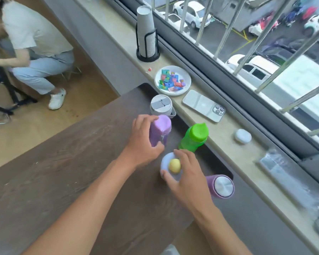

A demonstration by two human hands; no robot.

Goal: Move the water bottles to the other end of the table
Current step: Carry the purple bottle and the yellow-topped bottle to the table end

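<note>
Several bottles stand on the dark wooden table (63,172) near the window side. My left hand (142,142) is wrapped around a light purple bottle (160,129). My right hand (184,173) grips a pale blue bottle with a yellow knob on its lid (170,165), seen from above. A green bottle (194,137) stands just right of them, untouched. A mauve bottle with a silver cap (221,186) stands at the table's right edge. A grey-lidded cup (161,105) stands behind the purple bottle.
On the window sill (228,144) lie a plate of wrapped sweets (172,80), a phone (203,105), a white earbud case (243,136) and a stack of paper cups in a holder (146,34). Another person sits at far left (31,45).
</note>
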